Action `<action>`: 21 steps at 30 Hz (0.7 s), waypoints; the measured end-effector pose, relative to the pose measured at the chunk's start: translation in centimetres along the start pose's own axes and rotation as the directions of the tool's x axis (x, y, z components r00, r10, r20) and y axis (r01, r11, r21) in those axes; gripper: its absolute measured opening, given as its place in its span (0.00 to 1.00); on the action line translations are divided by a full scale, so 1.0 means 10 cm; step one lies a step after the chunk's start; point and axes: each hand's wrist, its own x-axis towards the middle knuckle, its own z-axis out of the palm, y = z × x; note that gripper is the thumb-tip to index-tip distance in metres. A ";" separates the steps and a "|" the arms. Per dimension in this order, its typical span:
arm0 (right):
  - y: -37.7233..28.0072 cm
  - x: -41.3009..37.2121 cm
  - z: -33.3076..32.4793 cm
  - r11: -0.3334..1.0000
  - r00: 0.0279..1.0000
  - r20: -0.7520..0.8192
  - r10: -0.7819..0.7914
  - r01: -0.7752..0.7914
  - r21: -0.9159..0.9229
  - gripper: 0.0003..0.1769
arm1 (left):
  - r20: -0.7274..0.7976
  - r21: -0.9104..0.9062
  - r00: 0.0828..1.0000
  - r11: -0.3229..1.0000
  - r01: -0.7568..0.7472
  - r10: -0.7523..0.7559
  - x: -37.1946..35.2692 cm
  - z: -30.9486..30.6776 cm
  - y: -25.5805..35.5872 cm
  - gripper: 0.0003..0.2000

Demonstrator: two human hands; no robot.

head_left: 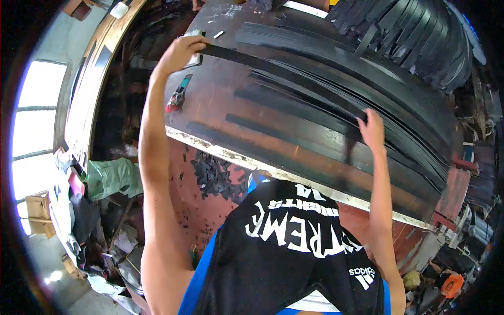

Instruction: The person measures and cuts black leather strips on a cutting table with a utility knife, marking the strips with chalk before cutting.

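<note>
A long black strip (283, 71) is stretched above the dark tabletop (202, 113) between my two hands. Its left end is pinched in my left hand (185, 51), near the table's far left part. My right hand (371, 130) has its fingers closed on the strip's other end, over the right half of the table. Beneath and behind it, many black strips (325, 52) lie lengthwise on the table. A cutter knife with a teal and red handle (180, 94) lies below my left hand. A small white piece (219, 34) rests right of that hand.
A large bundle of black strips (415, 37) sits at the back right. The table's pale front edge (236, 157) runs in front of my body. Black scraps (218, 176) are heaped on the reddish floor. Green cloth (113, 178) hangs at the left.
</note>
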 end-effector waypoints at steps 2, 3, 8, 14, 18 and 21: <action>0.15 -0.19 -0.45 1.000 1.000 -0.014 0.012 -0.012 -0.010 0.15 | -0.039 0.028 0.999 1.000 0.013 -0.012 -0.21 -0.23 -0.22 0.11; 0.37 -0.34 -0.59 0.998 0.997 -0.067 0.022 -0.026 -0.065 0.17 | -0.049 0.043 0.996 0.996 0.073 -0.071 -0.32 -0.33 -0.33 0.11; 1.43 -1.31 -1.76 0.840 0.963 -0.192 0.188 -0.259 -0.476 0.22 | 0.025 0.104 0.950 0.946 0.307 -0.311 -0.98 -0.51 -0.71 0.11; 2.19 -2.55 -2.70 0.744 0.937 -0.245 0.247 -0.346 -0.572 0.30 | 0.211 0.091 0.873 0.898 0.430 -0.439 -1.62 0.05 -0.97 0.10; 2.03 -2.91 -2.59 0.608 0.970 -0.169 0.177 -0.243 -0.756 0.21 | 0.193 0.120 0.886 0.906 0.406 -0.422 -1.89 0.59 -0.99 0.09; 2.14 -3.22 -2.36 0.678 0.955 -0.057 0.291 -0.248 -0.692 0.21 | 0.239 0.132 0.854 0.887 0.443 -0.462 -1.99 0.88 -1.11 0.09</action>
